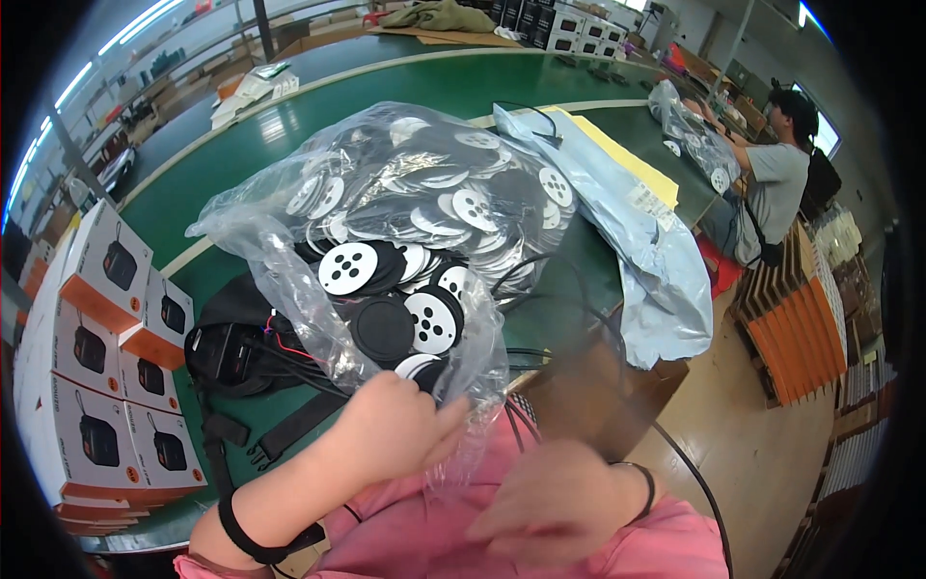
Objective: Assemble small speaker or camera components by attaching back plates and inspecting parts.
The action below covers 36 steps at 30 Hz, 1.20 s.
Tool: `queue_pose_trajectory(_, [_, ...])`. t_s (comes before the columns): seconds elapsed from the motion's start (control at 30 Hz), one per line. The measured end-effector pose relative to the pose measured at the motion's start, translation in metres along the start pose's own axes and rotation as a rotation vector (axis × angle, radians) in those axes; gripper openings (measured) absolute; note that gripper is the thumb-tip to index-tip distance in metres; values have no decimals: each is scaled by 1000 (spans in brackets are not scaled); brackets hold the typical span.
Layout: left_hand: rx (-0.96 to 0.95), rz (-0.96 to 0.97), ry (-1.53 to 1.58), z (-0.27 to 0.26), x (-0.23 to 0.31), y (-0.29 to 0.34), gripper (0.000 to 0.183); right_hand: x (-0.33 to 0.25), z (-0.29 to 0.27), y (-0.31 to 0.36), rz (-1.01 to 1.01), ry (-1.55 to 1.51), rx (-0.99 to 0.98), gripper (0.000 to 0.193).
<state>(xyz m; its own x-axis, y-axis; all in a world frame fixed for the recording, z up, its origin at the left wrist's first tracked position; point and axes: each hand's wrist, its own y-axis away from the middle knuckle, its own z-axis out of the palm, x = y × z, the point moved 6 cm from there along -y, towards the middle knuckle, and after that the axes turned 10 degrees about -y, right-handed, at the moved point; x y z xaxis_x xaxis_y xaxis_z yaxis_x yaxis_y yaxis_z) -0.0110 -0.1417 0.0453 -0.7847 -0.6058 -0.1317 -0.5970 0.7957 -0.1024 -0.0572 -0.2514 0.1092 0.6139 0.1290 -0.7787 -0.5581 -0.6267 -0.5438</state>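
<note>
A large clear plastic bag (260, 217) lies on the green table before me, filled with round flat pads, black on one side and white with black dots on the other. At its near mouth, several pads spill into view, among them a white-faced pad (433, 322) and a black-faced pad (381, 328). My left hand (397, 425) is at this mouth, its fingers curled on the bag's loose film, close against another pad. Blurred by motion, my right hand (550, 497) is in front of my pink top, apart from the bag; what it may hold cannot be made out.
White-and-orange boxes (92, 352) are stacked at the left, beside a black strapped pouch (231, 352). A pale blue plastic mailer (641, 251) lies right of the bag, over a yellow sheet. Black cables run across the right. A co-worker (776, 179) sits at the far right, near stacked cardboard (791, 318).
</note>
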Motion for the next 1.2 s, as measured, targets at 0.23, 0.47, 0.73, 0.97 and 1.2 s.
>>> queue_pose_trajectory(0.23, [279,-244,-48,-13,-38,-7,15,73,-40,73,605,644,245,20])
queue_pose_trajectory(0.47, [300,99,-2,-20,1,2,18,73,-41,35,3,728,378,31])
queue_pose_trajectory(0.73, [268,118,-73,-20,7,9,15,124,-90,-36,250,669,512,25])
queue_pose_trajectory(0.97, [162,10,12,4,-5,-1,8,152,-95,-60,285,959,296,15])
queue_pose_trajectory(1.2, [399,15,-39,-7,-7,-9,46,154,-106,-71,149,1023,329,13])
